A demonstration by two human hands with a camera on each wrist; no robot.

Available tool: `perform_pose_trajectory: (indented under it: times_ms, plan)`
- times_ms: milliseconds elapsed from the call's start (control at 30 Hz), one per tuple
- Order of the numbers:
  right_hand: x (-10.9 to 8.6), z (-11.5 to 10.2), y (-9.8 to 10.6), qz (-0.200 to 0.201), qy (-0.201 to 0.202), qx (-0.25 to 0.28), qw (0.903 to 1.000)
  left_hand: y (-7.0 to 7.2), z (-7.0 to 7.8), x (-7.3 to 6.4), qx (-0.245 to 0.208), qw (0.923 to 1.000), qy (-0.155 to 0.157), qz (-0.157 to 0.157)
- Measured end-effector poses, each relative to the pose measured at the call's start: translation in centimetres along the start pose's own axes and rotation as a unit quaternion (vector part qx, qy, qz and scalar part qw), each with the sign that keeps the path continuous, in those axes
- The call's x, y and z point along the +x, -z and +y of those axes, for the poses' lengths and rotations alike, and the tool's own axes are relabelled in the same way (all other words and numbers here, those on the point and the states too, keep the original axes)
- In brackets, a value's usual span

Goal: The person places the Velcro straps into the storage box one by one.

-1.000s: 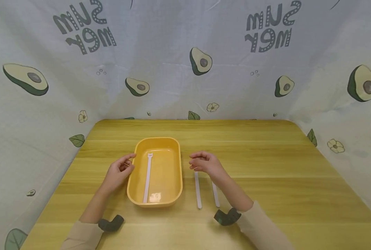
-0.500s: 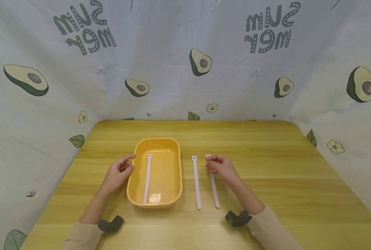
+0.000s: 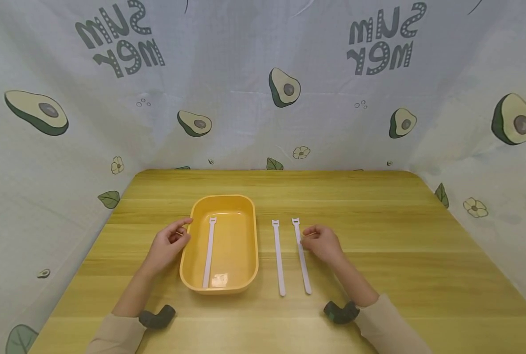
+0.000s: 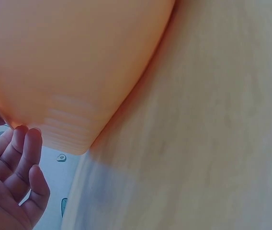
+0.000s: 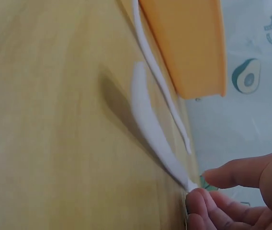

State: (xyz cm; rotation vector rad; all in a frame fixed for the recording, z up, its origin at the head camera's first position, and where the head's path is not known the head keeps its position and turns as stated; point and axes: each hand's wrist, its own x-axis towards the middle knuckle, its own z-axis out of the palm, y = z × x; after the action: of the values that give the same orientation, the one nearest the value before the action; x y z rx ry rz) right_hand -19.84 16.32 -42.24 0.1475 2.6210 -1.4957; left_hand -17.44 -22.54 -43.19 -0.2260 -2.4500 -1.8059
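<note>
A yellow plastic tray (image 3: 257,246) stands left of centre with one white cable strap (image 3: 209,255) lying in it. My left hand (image 3: 167,247) holds the tray's left side, thumb and forefinger at the rim; in the left wrist view, other fingertips (image 4: 30,139) meet its outer wall. Two more white straps lie roughly parallel on the table: a nearer-to-tray strap (image 3: 278,260) and an outer strap (image 3: 302,263). Beside the outer strap's upper part is my right hand (image 3: 324,243). In the right wrist view its thumb and fingers are apart, right at the strap (image 5: 150,127).
The wooden table (image 3: 400,255) has a straight back edge against a hanging avocado-print cloth (image 3: 245,59). Dark curved wrist pieces sit at the left wrist (image 3: 157,317) and the right wrist (image 3: 341,312).
My right hand has moved right, from above the strap nearer the tray, past the outer strap's head, to the outer strap's right side. My left hand and the tray have stayed put.
</note>
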Motion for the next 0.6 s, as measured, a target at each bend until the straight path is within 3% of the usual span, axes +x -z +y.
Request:
perform_pose_trajectory:
  times_ms: [333,600]
  plan:
    - [-0.57,-0.24,-0.83,0.01,0.017,-0.079,0.9966,-0.01,-0.12,0.02,0.001,1.0,-0.003,-0.003]
    - [-0.59,-0.33,-1.06,0.011,0.033,-0.095,0.9948,0.05,-0.04,0.01,-0.001,1.0,-0.002,-0.001]
